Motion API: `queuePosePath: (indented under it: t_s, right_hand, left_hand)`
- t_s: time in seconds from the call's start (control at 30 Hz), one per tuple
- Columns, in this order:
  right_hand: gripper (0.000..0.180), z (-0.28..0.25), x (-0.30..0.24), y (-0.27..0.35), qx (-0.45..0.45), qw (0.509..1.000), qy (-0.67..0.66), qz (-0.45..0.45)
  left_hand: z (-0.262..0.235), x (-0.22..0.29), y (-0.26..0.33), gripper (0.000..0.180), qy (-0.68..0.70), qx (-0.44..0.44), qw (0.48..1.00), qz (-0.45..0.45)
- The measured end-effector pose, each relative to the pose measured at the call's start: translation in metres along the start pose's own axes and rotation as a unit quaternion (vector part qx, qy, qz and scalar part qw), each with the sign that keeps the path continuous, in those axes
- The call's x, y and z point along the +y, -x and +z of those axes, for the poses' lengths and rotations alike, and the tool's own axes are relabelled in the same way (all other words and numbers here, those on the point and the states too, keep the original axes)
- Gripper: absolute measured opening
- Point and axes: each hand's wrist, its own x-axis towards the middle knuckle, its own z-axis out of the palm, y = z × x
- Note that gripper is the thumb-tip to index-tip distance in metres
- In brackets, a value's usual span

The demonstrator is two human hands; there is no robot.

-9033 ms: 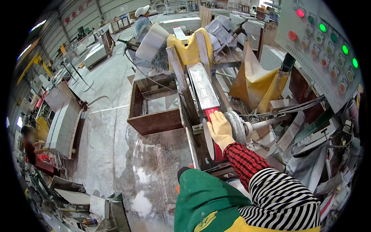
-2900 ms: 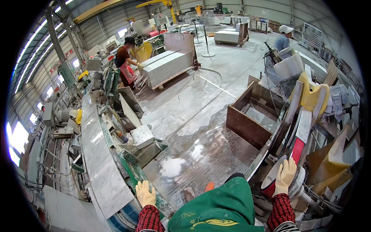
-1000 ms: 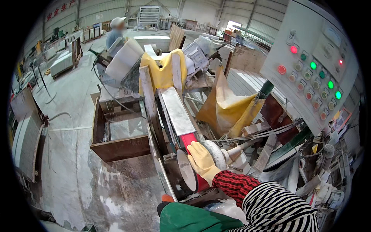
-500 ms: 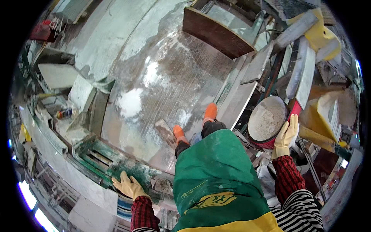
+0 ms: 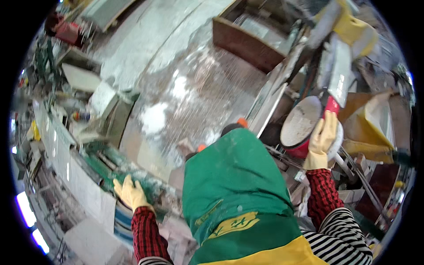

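My left hand (image 5: 131,193), in a pale yellow rubber glove, is open with its fingers apart. It hovers over or rests beside a dusty green metal frame (image 5: 104,163); contact cannot be told. My right hand (image 5: 323,139), gloved alike, has its fingers stretched out. Their tips reach the red end (image 5: 332,106) of a long pale slab (image 5: 342,75), and whether they press on it is unclear. Beside that hand is a round red container (image 5: 302,123) with a pale, dusty top. Partly hidden behind the hand is a rounded white thing (image 5: 338,138).
A pale wet floor (image 5: 176,97) with white patches lies ahead. Beyond it stands a brown open-topped box (image 5: 245,46). At left, a long pale slab (image 5: 62,143) runs along the bench. Yellow sheeting (image 5: 373,123) hangs on the right. My green apron (image 5: 238,172) covers the middle.
The view has shifted and turned slightly. My right hand has moved up along the red end, with the rounded white thing now showing behind it. My left hand stays near the green frame, open.
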Motion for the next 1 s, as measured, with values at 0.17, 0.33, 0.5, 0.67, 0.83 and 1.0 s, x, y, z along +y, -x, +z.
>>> queuePosePath:
  t_s: [0.17, 0.33, 0.5, 0.67, 0.83, 1.0]
  right_hand:
    - [0.039, 0.002, -0.004, 0.005, 0.093, 0.994, -0.063, 0.004]
    - [0.034, -0.008, -0.011, 0.006, 0.065, 0.991, -0.109, 0.051]
    - [0.041, -0.027, 0.010, -0.020, 0.034, 0.984, -0.133, 0.115]
    - [0.042, -0.010, 0.038, -0.068, 0.002, 0.997, -0.068, 0.043]
    - [0.054, 0.028, 0.033, -0.068, 0.033, 0.998, 0.054, 0.024]
    - [0.062, 0.032, 0.032, -0.053, -0.012, 0.999, 0.016, 0.028]
  left_hand:
    - [-0.002, 0.007, -0.002, 0.045, 0.019, 0.010, 0.999, -0.049]
    - [-0.008, 0.005, 0.003, 0.055, -0.012, 0.032, 0.999, 0.001]
    - [-0.001, -0.005, 0.004, 0.060, -0.040, 0.042, 0.998, 0.008]
    - [0.015, -0.011, 0.003, 0.056, -0.028, 0.093, 0.995, 0.016]
    - [0.036, -0.018, 0.003, 0.054, -0.022, -0.003, 1.000, -0.013]
    - [0.027, -0.013, 0.008, 0.050, 0.072, 0.059, 0.995, 0.015]
